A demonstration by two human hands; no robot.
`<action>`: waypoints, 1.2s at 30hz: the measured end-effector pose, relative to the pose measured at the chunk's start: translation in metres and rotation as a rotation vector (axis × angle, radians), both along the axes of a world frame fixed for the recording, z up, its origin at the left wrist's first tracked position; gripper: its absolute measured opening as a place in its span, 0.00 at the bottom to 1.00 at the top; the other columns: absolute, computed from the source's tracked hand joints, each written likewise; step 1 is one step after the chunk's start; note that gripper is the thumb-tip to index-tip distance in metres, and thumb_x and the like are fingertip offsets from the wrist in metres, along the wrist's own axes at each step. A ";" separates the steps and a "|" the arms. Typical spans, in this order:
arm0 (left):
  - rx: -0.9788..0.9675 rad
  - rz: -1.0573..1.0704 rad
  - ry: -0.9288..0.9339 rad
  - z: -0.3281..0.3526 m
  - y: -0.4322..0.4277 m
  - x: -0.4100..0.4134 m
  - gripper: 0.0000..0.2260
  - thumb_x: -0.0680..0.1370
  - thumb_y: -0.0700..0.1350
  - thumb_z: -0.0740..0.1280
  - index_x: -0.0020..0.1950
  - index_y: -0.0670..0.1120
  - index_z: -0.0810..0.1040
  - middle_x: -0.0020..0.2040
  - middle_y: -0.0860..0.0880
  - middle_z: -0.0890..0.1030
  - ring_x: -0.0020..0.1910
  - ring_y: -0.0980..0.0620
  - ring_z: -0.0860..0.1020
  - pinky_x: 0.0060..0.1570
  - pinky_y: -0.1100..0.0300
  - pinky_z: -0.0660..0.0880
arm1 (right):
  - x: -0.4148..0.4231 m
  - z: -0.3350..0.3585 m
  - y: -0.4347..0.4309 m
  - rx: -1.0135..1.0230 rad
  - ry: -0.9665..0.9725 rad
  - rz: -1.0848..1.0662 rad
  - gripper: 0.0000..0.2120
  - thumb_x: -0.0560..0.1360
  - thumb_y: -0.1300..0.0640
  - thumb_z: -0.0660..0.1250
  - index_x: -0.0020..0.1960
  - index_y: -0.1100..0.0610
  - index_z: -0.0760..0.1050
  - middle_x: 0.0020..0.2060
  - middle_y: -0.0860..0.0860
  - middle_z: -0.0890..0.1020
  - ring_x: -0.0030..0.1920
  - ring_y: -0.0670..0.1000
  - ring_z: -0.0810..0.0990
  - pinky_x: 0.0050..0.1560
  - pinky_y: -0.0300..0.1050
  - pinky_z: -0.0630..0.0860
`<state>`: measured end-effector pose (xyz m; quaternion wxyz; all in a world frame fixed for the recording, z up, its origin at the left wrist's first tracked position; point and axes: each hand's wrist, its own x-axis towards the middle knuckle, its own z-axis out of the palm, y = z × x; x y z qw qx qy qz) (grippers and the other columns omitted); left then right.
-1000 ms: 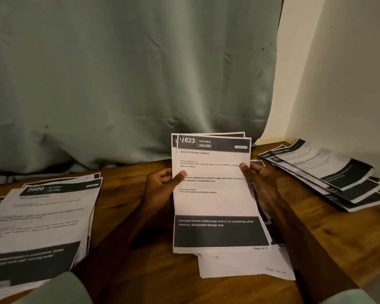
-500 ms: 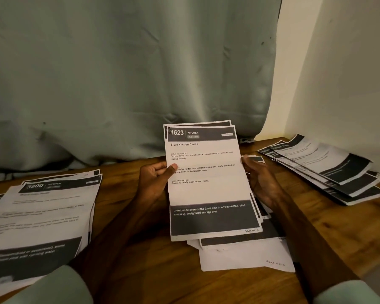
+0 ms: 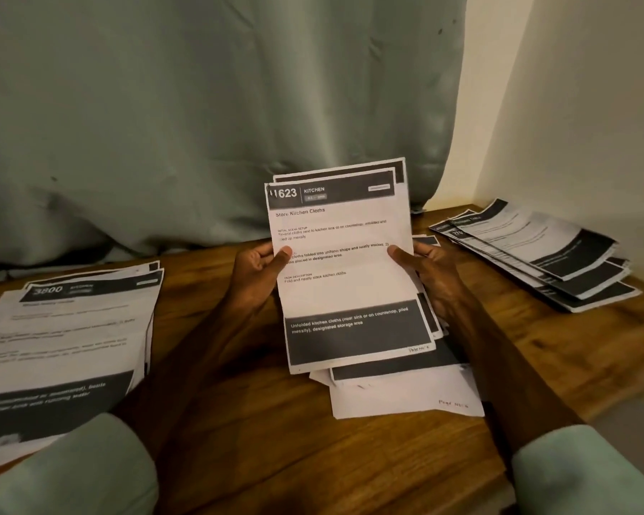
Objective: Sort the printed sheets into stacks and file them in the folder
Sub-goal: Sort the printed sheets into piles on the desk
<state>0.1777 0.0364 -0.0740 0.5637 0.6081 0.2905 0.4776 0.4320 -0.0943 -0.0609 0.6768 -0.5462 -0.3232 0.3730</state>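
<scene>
Wooden worktop (image 3: 276, 421). Left hand (image 3: 255, 276), right hand (image 3: 430, 271): each grip pinched sheets (image 3: 343, 288) at twelve o'clock; advise checking header (image 3: 331, 193) before stacking.

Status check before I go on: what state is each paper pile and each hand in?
held sheets: a few together, held up at a tilt, top one headed 623 Kitchen.
left hand: pinches their left edge.
right hand: pinches their right edge.
left stack: flat on the table, slightly uneven, 3800 on top.
right stack: flat, fanned out.
centre pile: flat under the held sheets, uneven.
</scene>
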 end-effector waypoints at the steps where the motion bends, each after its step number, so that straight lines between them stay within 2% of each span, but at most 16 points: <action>1: -0.011 -0.004 0.007 0.000 0.000 -0.001 0.13 0.82 0.37 0.65 0.66 0.35 0.78 0.58 0.40 0.84 0.53 0.44 0.85 0.53 0.51 0.83 | 0.001 -0.001 0.000 0.009 0.002 -0.020 0.18 0.73 0.58 0.77 0.62 0.59 0.81 0.54 0.56 0.86 0.52 0.61 0.86 0.57 0.64 0.81; 4: -0.027 -0.004 0.029 0.002 0.003 -0.007 0.13 0.83 0.39 0.66 0.66 0.38 0.79 0.57 0.41 0.85 0.54 0.42 0.85 0.52 0.50 0.84 | 0.004 -0.002 -0.001 0.029 0.034 -0.025 0.20 0.74 0.53 0.77 0.62 0.58 0.80 0.54 0.57 0.86 0.53 0.62 0.86 0.57 0.66 0.80; 6: -0.014 0.017 0.051 0.007 0.005 -0.015 0.13 0.83 0.39 0.66 0.66 0.38 0.78 0.54 0.45 0.86 0.49 0.48 0.86 0.45 0.57 0.84 | 0.009 -0.001 0.000 0.025 0.049 0.014 0.20 0.76 0.50 0.75 0.64 0.58 0.79 0.57 0.58 0.85 0.55 0.64 0.85 0.60 0.68 0.78; 8: 0.000 0.060 0.074 0.012 0.012 -0.026 0.13 0.83 0.39 0.65 0.67 0.38 0.78 0.54 0.45 0.85 0.45 0.53 0.86 0.40 0.62 0.83 | 0.014 0.001 0.000 0.022 0.069 0.031 0.18 0.79 0.51 0.71 0.66 0.58 0.78 0.59 0.59 0.84 0.56 0.65 0.84 0.59 0.69 0.78; 9: -0.005 0.090 0.076 0.013 0.017 -0.031 0.14 0.83 0.39 0.66 0.67 0.37 0.78 0.56 0.44 0.84 0.46 0.53 0.86 0.43 0.60 0.84 | 0.016 0.001 0.000 0.027 0.073 0.033 0.17 0.80 0.52 0.69 0.66 0.58 0.77 0.59 0.59 0.84 0.57 0.65 0.84 0.59 0.68 0.79; 11: -0.031 0.135 0.070 0.013 0.027 -0.041 0.15 0.83 0.39 0.66 0.69 0.37 0.77 0.61 0.41 0.83 0.54 0.44 0.85 0.56 0.48 0.82 | 0.019 0.000 0.001 0.044 0.086 0.036 0.16 0.81 0.55 0.68 0.67 0.59 0.77 0.59 0.60 0.84 0.58 0.65 0.84 0.58 0.66 0.80; 13: -0.056 0.161 0.068 0.012 0.033 -0.049 0.16 0.83 0.40 0.66 0.70 0.38 0.76 0.63 0.40 0.82 0.58 0.41 0.83 0.60 0.46 0.80 | 0.020 0.000 0.002 0.055 0.098 0.036 0.16 0.80 0.56 0.68 0.66 0.60 0.77 0.59 0.60 0.84 0.59 0.65 0.83 0.60 0.66 0.79; 17: -0.087 0.174 0.055 0.008 0.042 -0.061 0.16 0.83 0.41 0.66 0.70 0.39 0.76 0.62 0.41 0.82 0.48 0.51 0.85 0.48 0.58 0.84 | 0.019 0.001 0.001 0.044 0.096 0.038 0.16 0.80 0.56 0.68 0.67 0.60 0.77 0.60 0.60 0.84 0.59 0.64 0.83 0.62 0.66 0.78; 20: -0.118 0.171 0.044 0.008 0.040 -0.062 0.15 0.83 0.40 0.66 0.70 0.39 0.77 0.53 0.47 0.86 0.42 0.55 0.86 0.43 0.61 0.84 | 0.019 0.002 0.000 0.035 0.101 0.054 0.16 0.81 0.57 0.68 0.67 0.60 0.77 0.60 0.60 0.84 0.59 0.64 0.83 0.63 0.66 0.77; 22: -0.118 0.157 0.055 0.009 0.037 -0.060 0.15 0.83 0.40 0.66 0.69 0.38 0.76 0.55 0.46 0.85 0.43 0.54 0.86 0.43 0.61 0.84 | 0.019 0.002 0.000 0.032 0.105 0.066 0.16 0.81 0.57 0.68 0.66 0.60 0.77 0.60 0.60 0.83 0.59 0.64 0.83 0.63 0.67 0.76; 26: -0.115 0.139 0.058 0.007 0.034 -0.054 0.15 0.83 0.39 0.66 0.69 0.37 0.76 0.62 0.39 0.82 0.53 0.43 0.84 0.48 0.54 0.83 | 0.016 0.003 0.000 0.011 0.090 0.079 0.16 0.80 0.57 0.68 0.66 0.60 0.78 0.60 0.61 0.83 0.59 0.65 0.83 0.63 0.68 0.77; 27: -0.118 0.132 0.066 0.007 0.034 -0.053 0.15 0.83 0.40 0.66 0.69 0.37 0.76 0.62 0.39 0.82 0.52 0.44 0.84 0.47 0.54 0.84 | 0.015 0.004 0.000 0.004 0.082 0.080 0.16 0.80 0.57 0.68 0.66 0.60 0.78 0.60 0.61 0.84 0.59 0.65 0.83 0.61 0.67 0.78; 30: -0.110 0.107 0.082 0.006 0.034 -0.051 0.15 0.83 0.40 0.66 0.68 0.37 0.77 0.60 0.39 0.82 0.40 0.54 0.86 0.35 0.63 0.82 | 0.011 0.006 -0.002 0.003 0.063 0.088 0.15 0.81 0.57 0.67 0.66 0.61 0.78 0.58 0.60 0.84 0.57 0.64 0.84 0.55 0.60 0.82; 33: -0.101 0.104 0.088 0.008 0.034 -0.048 0.15 0.83 0.39 0.65 0.69 0.35 0.76 0.60 0.38 0.82 0.35 0.57 0.85 0.30 0.67 0.78 | 0.010 0.006 -0.002 0.018 0.068 0.106 0.13 0.81 0.58 0.66 0.64 0.60 0.79 0.58 0.60 0.85 0.56 0.63 0.84 0.52 0.56 0.84; 36: -0.102 0.094 0.097 0.007 0.034 -0.050 0.15 0.83 0.38 0.65 0.69 0.34 0.76 0.60 0.37 0.82 0.34 0.58 0.84 0.29 0.68 0.77 | 0.011 0.007 -0.002 0.009 0.074 0.115 0.13 0.81 0.57 0.66 0.64 0.60 0.79 0.58 0.60 0.85 0.55 0.63 0.85 0.54 0.58 0.83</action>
